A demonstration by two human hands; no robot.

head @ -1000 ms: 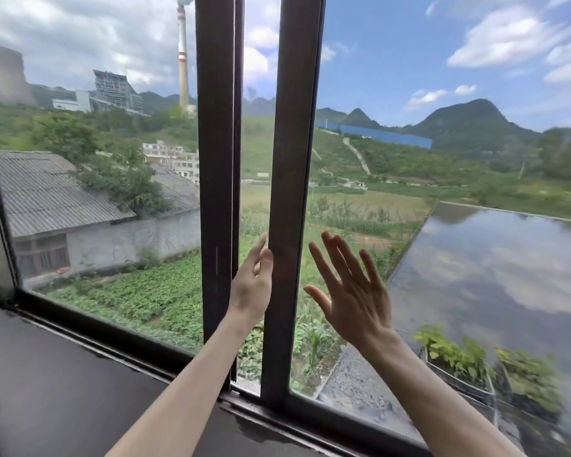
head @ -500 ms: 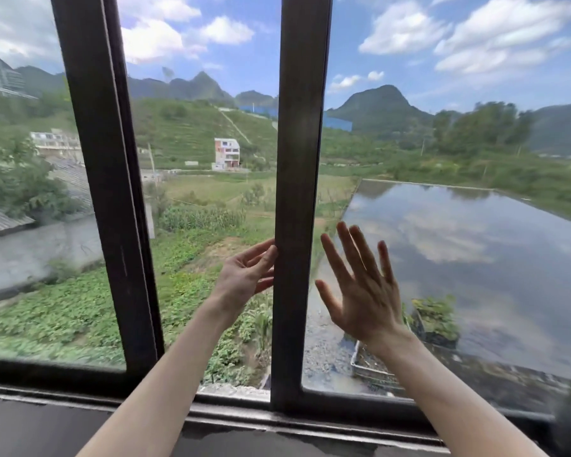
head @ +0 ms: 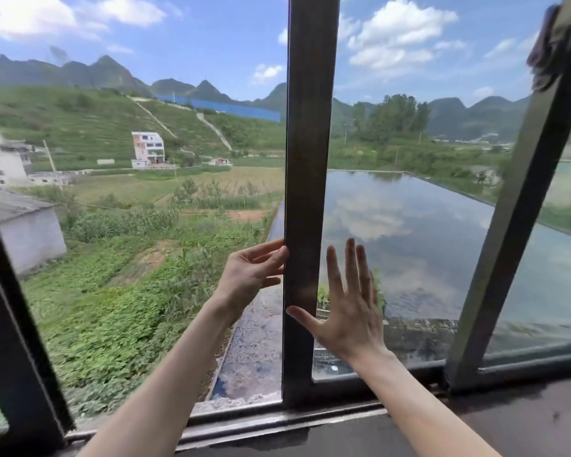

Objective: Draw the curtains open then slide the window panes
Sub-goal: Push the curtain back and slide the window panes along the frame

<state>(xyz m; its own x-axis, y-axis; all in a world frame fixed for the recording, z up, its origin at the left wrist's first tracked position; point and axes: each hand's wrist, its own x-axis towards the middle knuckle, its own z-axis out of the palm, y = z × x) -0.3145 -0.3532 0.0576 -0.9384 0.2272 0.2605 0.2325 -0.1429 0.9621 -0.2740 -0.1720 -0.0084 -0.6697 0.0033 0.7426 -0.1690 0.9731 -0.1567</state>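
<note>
Window pane (head: 409, 225) stands above dark grey sill (head: 508, 420)

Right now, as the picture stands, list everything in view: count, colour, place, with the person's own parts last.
centre upright: one, dark brown, middle
side uprights: two, dark, far left and right
glass pane: one, clear, right of the centre upright
sill track: one, dark grey, along the bottom
house: one, pink and white, outside, left
water: one sheet, reflecting clouds, outside, right
left hand: one, fingertips on the centre upright's left edge
right hand: one, spread flat on the glass pane
</note>
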